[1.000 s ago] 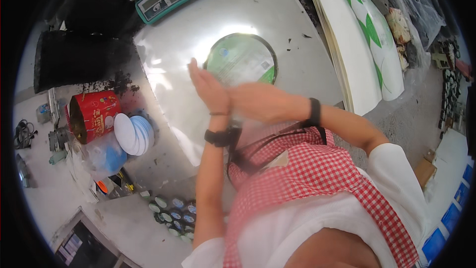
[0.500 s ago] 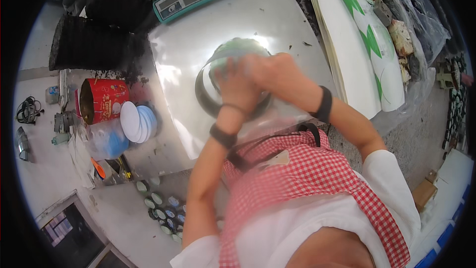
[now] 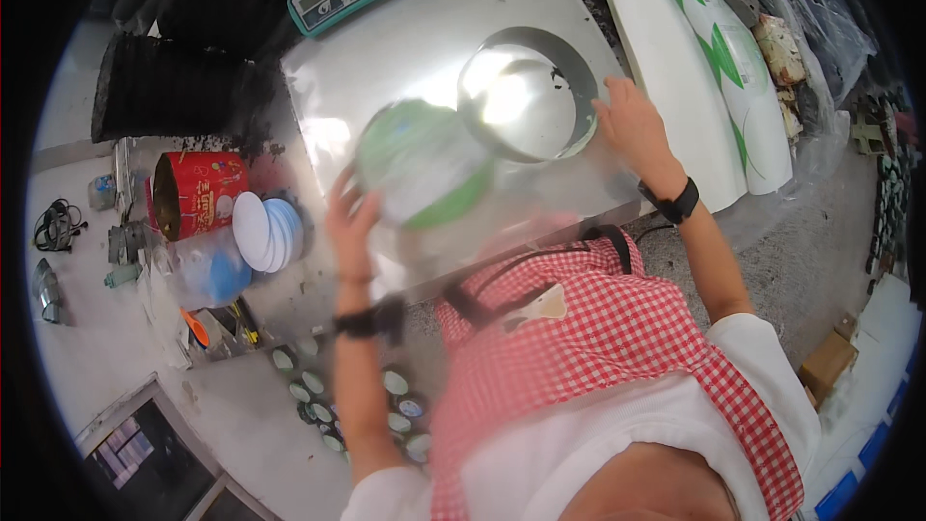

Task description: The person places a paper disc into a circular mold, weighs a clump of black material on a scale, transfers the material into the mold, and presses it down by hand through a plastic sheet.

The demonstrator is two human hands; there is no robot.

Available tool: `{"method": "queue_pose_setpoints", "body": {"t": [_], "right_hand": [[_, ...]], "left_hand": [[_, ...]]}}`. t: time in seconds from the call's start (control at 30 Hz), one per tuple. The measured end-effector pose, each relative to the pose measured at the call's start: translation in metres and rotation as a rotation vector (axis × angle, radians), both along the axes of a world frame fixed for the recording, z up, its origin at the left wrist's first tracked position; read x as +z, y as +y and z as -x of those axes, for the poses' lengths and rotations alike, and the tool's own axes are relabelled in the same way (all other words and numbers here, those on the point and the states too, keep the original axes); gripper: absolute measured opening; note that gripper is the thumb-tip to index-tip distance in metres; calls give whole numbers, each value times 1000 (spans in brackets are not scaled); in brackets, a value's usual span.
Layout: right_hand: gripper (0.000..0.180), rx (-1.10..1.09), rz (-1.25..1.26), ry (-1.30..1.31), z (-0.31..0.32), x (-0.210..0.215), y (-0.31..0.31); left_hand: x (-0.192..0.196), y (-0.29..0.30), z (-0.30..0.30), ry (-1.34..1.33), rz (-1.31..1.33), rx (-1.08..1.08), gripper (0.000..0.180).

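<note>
Fingers on the left hand (image 3: 349,217) are curled round the edge of a round green-and-white disc (image 3: 424,164), which is blurred and lifted just off the shiny steel table (image 3: 386,48), so probably gripped by the rim to keep its face clean. Just right of it sits a round hole (image 3: 526,92) in the tabletop. The right hand (image 3: 632,121) rests flat beside that hole, fingers spread and holding nothing, looks like bracing.

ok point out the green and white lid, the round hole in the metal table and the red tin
green and white lid (image 3: 424,166), head view, blurred white middle
round hole (image 3: 521,96), head view, shiny centre
red tin (image 3: 204,193), head view, printed side
</note>
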State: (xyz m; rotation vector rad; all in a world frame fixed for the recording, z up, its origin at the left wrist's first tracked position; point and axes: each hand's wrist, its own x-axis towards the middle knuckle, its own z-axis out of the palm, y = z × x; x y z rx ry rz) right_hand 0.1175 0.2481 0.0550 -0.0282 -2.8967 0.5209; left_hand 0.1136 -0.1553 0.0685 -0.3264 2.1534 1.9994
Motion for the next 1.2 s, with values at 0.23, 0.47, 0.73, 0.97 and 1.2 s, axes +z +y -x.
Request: {"method": "queue_pose_setpoints", "body": {"t": [0.23, 0.47, 0.73, 0.97, 1.2], "right_hand": [[22, 740, -183, 197, -7, -14, -53], [9, 634, -232, 139, -3, -15, -41], [14, 470, -200, 87, -21, -17, -30], [14, 1145, 792, -402, -32, 101, -50], [16, 881, 119, -275, 5, -23, -83]], "left_hand": [[147, -179, -104, -611, 848, -642, 44], [-19, -9, -41, 448, 720, -953, 20], [-60, 0, -37, 464, 681, -799, 14], [-16, 1, 45, 573, 885, -782, 11], [91, 43, 51, 711, 650, -604, 30]]}}
